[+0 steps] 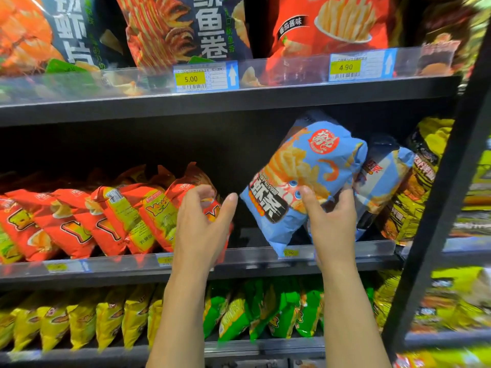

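The shelf [239, 265] carries leaning rows of sealed snack bags. The red bags [79, 221] lean just behind the left grip [202, 224], which is released, fingers loosely spread, likely ready to steady. The blue bag [305, 176] tilts up from the right grip [332, 221], which clasps its lower edge, probably to slot it beside its twin [382, 176] just right.

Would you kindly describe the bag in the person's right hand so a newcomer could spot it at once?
Look at the middle shelf of the dark rack, below the yellow price tags. Near its right end, the right hand grips a light blue bag, tilted over the shelf's front edge. Red bags lie left, yellow bags right; the second blue bag behind it is not held.
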Action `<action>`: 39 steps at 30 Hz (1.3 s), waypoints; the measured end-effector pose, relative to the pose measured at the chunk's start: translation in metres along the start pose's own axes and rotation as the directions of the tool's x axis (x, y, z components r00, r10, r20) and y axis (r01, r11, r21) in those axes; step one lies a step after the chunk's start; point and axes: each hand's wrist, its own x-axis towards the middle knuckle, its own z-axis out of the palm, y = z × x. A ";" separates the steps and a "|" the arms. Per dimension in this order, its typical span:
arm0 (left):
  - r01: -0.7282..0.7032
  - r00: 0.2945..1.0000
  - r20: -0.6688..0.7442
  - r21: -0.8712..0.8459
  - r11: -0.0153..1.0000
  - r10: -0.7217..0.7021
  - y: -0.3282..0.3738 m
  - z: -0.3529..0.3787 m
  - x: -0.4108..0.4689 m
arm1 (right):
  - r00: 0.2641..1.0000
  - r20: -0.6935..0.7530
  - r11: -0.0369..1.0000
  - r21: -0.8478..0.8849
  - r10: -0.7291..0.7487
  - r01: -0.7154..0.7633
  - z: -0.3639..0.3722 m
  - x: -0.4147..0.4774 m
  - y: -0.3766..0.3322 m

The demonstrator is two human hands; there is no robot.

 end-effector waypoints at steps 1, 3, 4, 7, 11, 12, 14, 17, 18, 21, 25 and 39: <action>-0.007 0.999 0.034 -0.032 0.999 0.008 0.005 -0.001 -0.001 | 1.000 0.025 0.999 0.032 0.019 -0.020 -0.004 0.000 -0.002; -0.019 0.994 0.106 -0.095 0.995 0.029 0.014 -0.001 -0.003 | 0.989 0.117 0.984 0.143 0.093 -0.109 -0.012 -0.004 -0.007; -0.013 0.986 0.161 -0.110 0.994 0.031 0.019 -0.002 -0.004 | 0.976 0.179 0.970 0.184 0.127 -0.160 -0.016 -0.006 -0.010; 0.086 0.932 0.362 -0.141 0.986 -0.030 0.026 -0.002 -0.011 | 0.918 0.351 0.945 0.195 0.182 -0.262 -0.027 -0.018 -0.015; 0.321 0.839 0.532 -0.320 0.891 -0.111 0.026 0.001 -0.026 | 0.836 0.492 0.920 0.157 0.242 -0.358 -0.034 -0.038 -0.015; 0.346 0.838 0.532 -0.346 0.872 -0.121 0.024 0.003 -0.029 | 0.833 0.494 0.917 0.157 0.248 -0.366 -0.035 -0.042 -0.015; 0.353 0.860 0.490 -0.369 0.860 -0.143 0.022 0.006 -0.034 | 0.838 0.478 0.911 0.162 0.264 -0.380 -0.036 -0.047 -0.015; 0.309 0.888 0.438 -0.348 0.885 -0.138 0.022 0.012 -0.042 | 0.855 0.421 0.916 0.117 0.305 -0.384 -0.035 -0.050 -0.013; 0.304 0.891 0.432 -0.343 0.889 -0.138 0.023 0.014 -0.045 | 0.866 0.395 0.927 0.081 0.308 -0.367 -0.034 -0.051 -0.012; 0.288 0.898 0.422 -0.351 0.891 -0.124 0.031 0.017 -0.054 | 0.910 0.305 0.959 -0.043 0.280 -0.280 -0.027 -0.054 -0.009; 0.272 0.889 0.445 -0.334 0.903 -0.103 0.034 0.012 -0.060 | 0.924 0.281 0.961 0.014 0.260 -0.275 -0.024 -0.056 -0.002; 0.475 0.810 0.552 -0.417 0.775 -0.200 0.036 -0.019 -0.048 | 0.803 0.414 0.756 0.323 0.428 -0.570 -0.035 -0.059 0.012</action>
